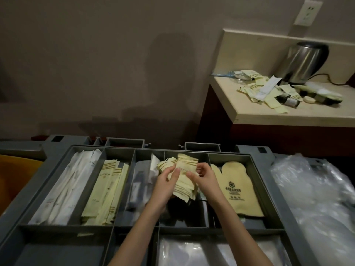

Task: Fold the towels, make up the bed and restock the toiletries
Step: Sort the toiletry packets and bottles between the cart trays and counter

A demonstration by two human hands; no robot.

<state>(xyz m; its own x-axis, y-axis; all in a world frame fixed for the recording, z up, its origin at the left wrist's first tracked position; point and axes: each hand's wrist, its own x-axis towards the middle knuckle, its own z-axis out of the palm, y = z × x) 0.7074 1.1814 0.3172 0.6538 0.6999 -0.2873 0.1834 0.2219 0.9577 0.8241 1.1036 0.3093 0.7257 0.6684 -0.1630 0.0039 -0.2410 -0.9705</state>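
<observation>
Toiletries are the part of the job in hand: a fanned stack of pale yellow sachets is held just above the middle compartment of the grey cart tray. The left hand curls under and round the stack's left edge, and the right hand pinches its right side between thumb and fingertips, so each grip is closed on the packets and neither is free. Within the tray, long white packets fill the compartment farthest left of the stack, long yellow packets the next one, and dark sachets the one just left of the stack; yellow mitts lie in the compartment just right of it. Clear plastic bags are heaped beyond the tray's right wall. Up and to the right of the tray, well apart from it, a worktop carries a kettle and a loose scatter of yellow sachets, a white packet, a small dark bottle and a round soap. That scatter looks unsorted, so I judge restocking barely begun: supplies are being picked, not yet laid out. No towels or bed are in view, so their state cannot be told.
</observation>
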